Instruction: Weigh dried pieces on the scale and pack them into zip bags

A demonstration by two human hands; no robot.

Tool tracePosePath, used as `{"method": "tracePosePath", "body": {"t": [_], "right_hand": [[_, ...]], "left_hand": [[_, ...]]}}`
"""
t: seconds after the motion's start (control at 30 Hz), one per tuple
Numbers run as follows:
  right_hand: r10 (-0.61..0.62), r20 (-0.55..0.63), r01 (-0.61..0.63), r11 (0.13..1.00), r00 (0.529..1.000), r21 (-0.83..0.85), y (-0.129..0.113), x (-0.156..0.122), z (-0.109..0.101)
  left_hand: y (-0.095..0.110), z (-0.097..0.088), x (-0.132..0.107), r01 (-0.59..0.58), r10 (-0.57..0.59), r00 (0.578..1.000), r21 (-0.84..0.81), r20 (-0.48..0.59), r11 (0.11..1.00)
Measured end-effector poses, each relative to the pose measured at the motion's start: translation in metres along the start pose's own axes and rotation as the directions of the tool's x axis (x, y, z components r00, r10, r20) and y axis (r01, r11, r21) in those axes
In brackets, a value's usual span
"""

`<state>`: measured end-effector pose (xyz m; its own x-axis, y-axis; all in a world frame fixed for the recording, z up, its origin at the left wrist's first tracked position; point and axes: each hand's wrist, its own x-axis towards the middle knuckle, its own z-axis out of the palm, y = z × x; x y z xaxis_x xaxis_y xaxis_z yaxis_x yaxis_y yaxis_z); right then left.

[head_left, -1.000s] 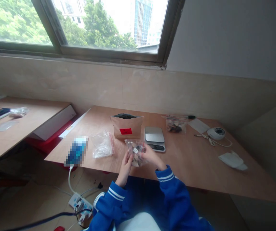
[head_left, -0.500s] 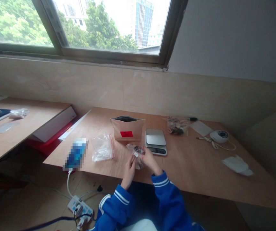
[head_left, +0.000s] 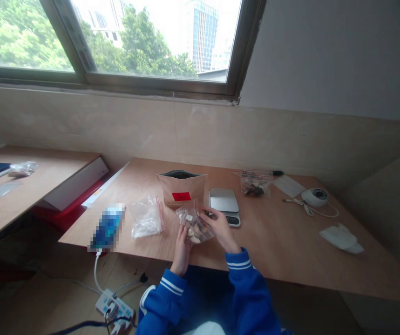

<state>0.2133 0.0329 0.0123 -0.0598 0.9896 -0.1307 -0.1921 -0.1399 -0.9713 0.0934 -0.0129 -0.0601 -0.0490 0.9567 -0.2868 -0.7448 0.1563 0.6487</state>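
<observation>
1. Compared with half a second ago, the small clear plastic bag of brown pieces point(head_left: 194, 225) sits lower and flatter over the desk point(head_left: 283, 237).
2. The left hand point(head_left: 182, 245) pinches its near edge, and the right hand point(head_left: 221, 229) grips its far right corner.
3. The bag spans both sets of fingers, its long axis pointing at the brown paper pouch point(head_left: 182, 188) just beyond them.

Small bag point(head_left: 194, 223) at the table's point(head_left: 273, 242) near edge, gripped by both hands

Left hand point(head_left: 182, 242) holds its near left, right hand point(head_left: 220, 225) its right. Behind it stands a paper pouch point(head_left: 182, 188), a scale point(head_left: 224, 201) just right of the pouch. Loose bags point(head_left: 146, 216) lie left, a phone point(head_left: 107, 227) farther left.
</observation>
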Motion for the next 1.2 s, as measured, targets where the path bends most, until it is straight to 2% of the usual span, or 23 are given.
{"method": "tracePosePath", "body": {"t": [0.13, 0.23, 0.3, 0.43, 0.6, 0.77, 1.0, 1.1, 1.2], "right_hand": [[0.023, -0.017, -0.02, 0.989, 1.0, 0.146, 0.003, -0.003, 0.001], [-0.064, -0.048, 0.069, 0.992, 0.997, 0.106, 0.005, -0.004, 0.0], [-0.1, -0.018, 0.1, 0.994, 0.995, 0.041, 0.006, -0.004, 0.0], [-0.063, 0.036, 0.063, 0.998, 0.997, 0.01, 0.006, -0.005, 0.002], [-0.057, -0.113, 0.074, 0.986, 0.992, 0.15, 0.0, 0.0, -0.001], [-0.036, -0.16, 0.075, 0.965, 0.986, 0.25, -0.012, 0.008, -0.009], [-0.22, -0.185, 0.265, 0.927, 0.958, 0.267, -0.044, 0.024, 0.0], [-0.323, -0.184, 0.363, 0.894, 0.929, 0.263, -0.066, 0.039, 0.014], [-0.441, -0.188, 0.473, 0.861, 0.877, 0.185, -0.088, 0.055, 0.035]], "left_hand": [[0.0, 0.002, -0.003, -0.003, 0.006, 0.998, -0.041, 0.064, 0.999], [0.002, 0.0, -0.003, 0.011, -0.008, 0.998, -0.046, 0.062, 0.999], [0.002, -0.001, -0.003, 0.023, -0.02, 0.998, -0.046, 0.059, 0.999], [0.004, -0.001, -0.003, 0.036, -0.032, 0.997, -0.055, 0.073, 0.998], [0.005, -0.001, -0.003, 0.035, -0.03, 0.997, -0.072, 0.072, 0.997], [0.006, -0.002, -0.002, 0.056, -0.048, 0.996, -0.104, 0.075, 0.993], [0.005, -0.007, 0.001, 0.071, -0.063, 0.996, -0.132, 0.071, 0.989], [0.006, -0.007, 0.001, 0.095, -0.089, 0.995, -0.152, 0.049, 0.984], [0.007, -0.007, 0.001, 0.11, -0.103, 0.993, -0.171, 0.054, 0.979]]}}
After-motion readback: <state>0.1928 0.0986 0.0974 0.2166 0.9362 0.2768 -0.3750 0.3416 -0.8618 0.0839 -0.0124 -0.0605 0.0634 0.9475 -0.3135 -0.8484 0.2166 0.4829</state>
